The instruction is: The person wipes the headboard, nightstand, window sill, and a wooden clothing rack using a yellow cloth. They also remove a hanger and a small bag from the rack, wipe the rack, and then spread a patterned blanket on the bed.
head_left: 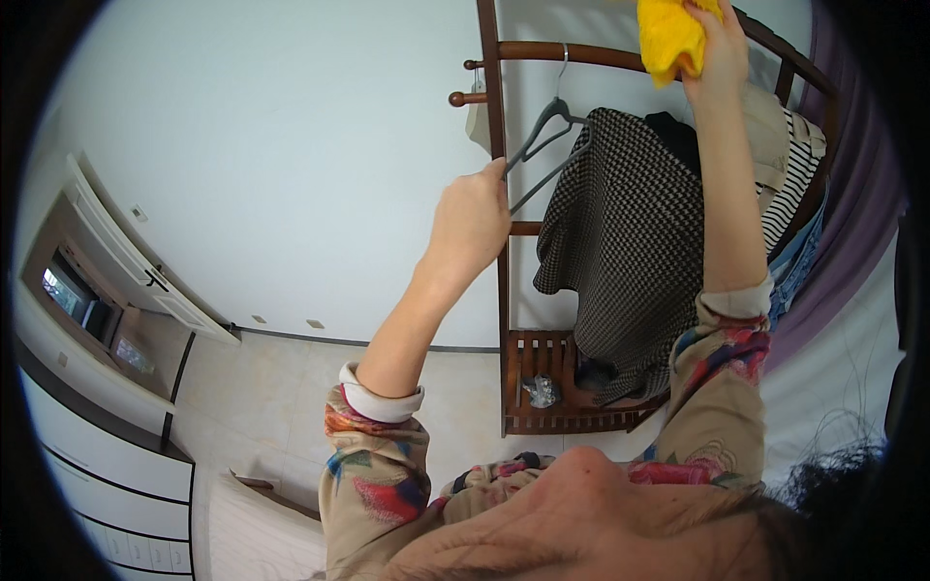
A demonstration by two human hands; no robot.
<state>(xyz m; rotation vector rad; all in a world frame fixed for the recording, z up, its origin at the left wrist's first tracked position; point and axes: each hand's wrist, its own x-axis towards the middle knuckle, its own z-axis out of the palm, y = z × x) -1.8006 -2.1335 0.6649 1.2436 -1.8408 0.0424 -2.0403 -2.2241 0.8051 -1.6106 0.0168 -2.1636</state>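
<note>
My right hand (719, 44) is raised at the top edge, closed on a bright yellow cloth (670, 41) beside the upper rail of a dark brown wooden clothes rack (581, 53). The cloth hangs down from my fingers, partly cut off by the frame. My left hand (470, 221) is closed round the left end of a grey clothes hanger (552, 114), in front of the rack's upright post; its fingertips are mostly hidden. The hanger hooks over the rail by its metal hook. A black-and-beige houndstooth garment (630, 223) hangs just right of it.
A striped garment (799, 160) and other clothes crowd the rack's right side, near a purple curtain (862, 194). Below, a slatted wooden shelf (542, 421) holds a crumpled clear plastic item (541, 390). White drawers (116, 465) and an open doorway (102, 281) stand left.
</note>
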